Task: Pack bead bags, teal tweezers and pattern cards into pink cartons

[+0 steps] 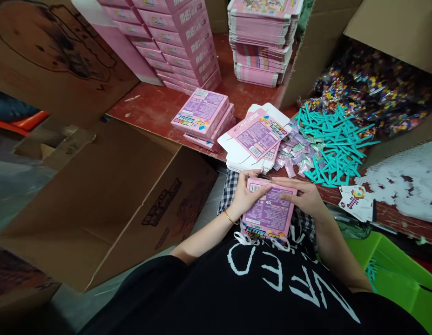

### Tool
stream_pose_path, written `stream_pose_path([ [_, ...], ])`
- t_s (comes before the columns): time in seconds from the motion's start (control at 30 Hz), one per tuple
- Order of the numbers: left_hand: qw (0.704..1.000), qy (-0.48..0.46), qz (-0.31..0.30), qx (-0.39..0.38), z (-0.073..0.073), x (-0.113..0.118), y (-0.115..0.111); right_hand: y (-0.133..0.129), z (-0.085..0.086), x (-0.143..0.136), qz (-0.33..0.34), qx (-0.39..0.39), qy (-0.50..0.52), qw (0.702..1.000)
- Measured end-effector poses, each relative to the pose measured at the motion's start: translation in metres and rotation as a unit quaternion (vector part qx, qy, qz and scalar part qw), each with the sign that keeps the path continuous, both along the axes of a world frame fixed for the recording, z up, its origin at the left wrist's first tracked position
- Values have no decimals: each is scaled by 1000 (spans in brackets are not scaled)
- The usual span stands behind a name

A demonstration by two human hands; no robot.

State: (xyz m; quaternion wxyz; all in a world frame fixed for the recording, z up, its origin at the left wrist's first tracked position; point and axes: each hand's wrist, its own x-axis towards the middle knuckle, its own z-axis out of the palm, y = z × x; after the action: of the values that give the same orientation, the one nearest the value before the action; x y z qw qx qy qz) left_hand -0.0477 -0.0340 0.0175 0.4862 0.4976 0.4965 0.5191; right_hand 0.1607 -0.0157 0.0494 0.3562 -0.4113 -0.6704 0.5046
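A pink and purple box rests upright against my lap, its printed back facing me. Gripping its left edge is my left hand, with the thumb lying across the printed face and a gold bangle at the wrist. My right hand holds the upper right side, thumb on the print and fingers along the top edge. What the fingers do behind the top edge is hidden. Just beyond, flattened pink cartons lie in a pile at the table's edge. Left of them sit a few closed pink boxes.
Pink boxes and flat cartons are stacked on the red table. Turquoise sticks and small sachets lie right, before a carton of bagged colourful pieces. An open cardboard box stands left, a green bin lower right.
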Motion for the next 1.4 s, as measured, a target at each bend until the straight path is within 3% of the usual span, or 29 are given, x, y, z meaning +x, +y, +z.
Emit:
stream_pose_path([
  [0.07, 999, 5, -16, -42, -3, -3, -14, -6, 0, -1, 14, 27, -7, 1000],
  [0.13, 993, -16, -83, -86, 1, -16, -28, -7, -4, 0, -1, 32, 25, 999],
  [0.2, 987, -33, -124, -94, 16, -40, -30, -2, -14, 3, -43, 15, 84, 995],
  [0.27, 997, 6, -69, -47, 42, -76, -12, 11, -26, 5, -116, -4, 123, 986],
  [0.37, 984, 123, 100, 75, 88, -141, 58, 36, -44, -3, -196, -18, 96, 976],
  [0.43, 983, 130, 110, 65, 110, -181, 120, 49, -51, -11, -173, -32, 70, 982],
  [0.53, 982, 161, 97, -3, 124, -219, 200, 60, -53, -21, -114, -24, 49, 992],
  [0.63, 948, 295, 118, -29, 126, -230, 233, 79, -47, -21, -102, 40, 13, 994],
  [0.7, 910, 379, 163, 48, 124, -222, 228, 105, -40, -21, -120, 91, -15, 989],
  [0.77, 869, 426, 192, 164, 113, -198, 207, 144, -31, -28, -150, 117, -58, 980],
  [0.8, 858, 440, 174, 199, 102, -181, 194, 166, -27, -34, -167, 118, -91, 975],
  [0.87, 838, 487, 30, 245, 72, -140, 168, 211, -18, -51, -194, 101, -191, 957],
  [0.9, 825, 513, -34, 235, 54, -119, 158, 230, -13, -60, -206, 81, -245, 944],
  [0.93, 817, 537, -54, 203, 36, -100, 149, 246, -7, -69, -214, 54, -290, 931],
  [1.0, 814, 566, -40, 125, 9, -74, 140, 261, 7, -80, -202, -15, -317, 926],
  [1.03, 814, 570, -26, 103, 4, -68, 137, 261, 16, -82, -174, -47, -292, 939],
  [1.07, 816, 569, -10, 100, 5, -65, 135, 255, 26, -81, -133, -65, -243, 959],
  [1.13, 827, 543, 20, 146, 27, -67, 128, 226, 49, -75, -35, -31, -116, 992],
  [1.2, 849, 483, 28, 211, 67, -70, 113, 181, 72, -66, 30, 100, -24, 994],
  [1.23, 867, 442, -1, 230, 89, -71, 104, 156, 82, -61, 36, 185, -6, 982],
  [1.3, 902, 344, -132, 224, 122, -69, 83, 107, 98, -51, -15, 339, 2, 941],
  [1.33, 917, 286, -191, 203, 131, -66, 73, 85, 101, -46, -75, 399, -7, 914],
  [1.4, 947, 152, -253, 122, 128, -57, 53, 52, 99, -32, -230, 468, -43, 852],
])
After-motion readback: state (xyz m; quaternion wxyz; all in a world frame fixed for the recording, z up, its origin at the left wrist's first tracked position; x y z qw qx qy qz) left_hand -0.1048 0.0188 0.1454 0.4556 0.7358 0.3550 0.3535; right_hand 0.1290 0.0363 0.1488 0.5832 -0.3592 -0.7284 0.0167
